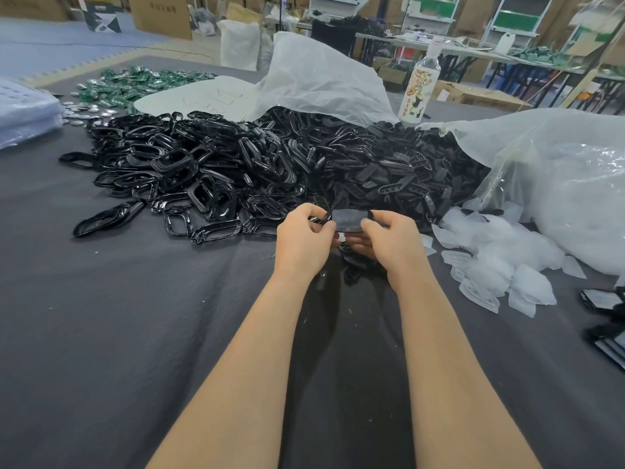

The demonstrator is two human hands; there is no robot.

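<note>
A small black plastic shell (348, 220) is held between both hands just above the dark cloth, in front of the big heap. My left hand (304, 240) pinches its left end, where a thin black frame piece sticks out. My right hand (389, 238) grips its right end with curled fingers. Behind them spreads a heap of glossy black frames (189, 170) on the left and matte black shells (399, 170) on the right.
Clear soft pads (500, 262) lie at the right beside a big plastic bag (558, 184). Green circuit boards (135, 84) and metal discs (84, 111) sit far left. A bottle (419, 86) stands behind the heap. Finished black parts (605, 316) lie at the right edge.
</note>
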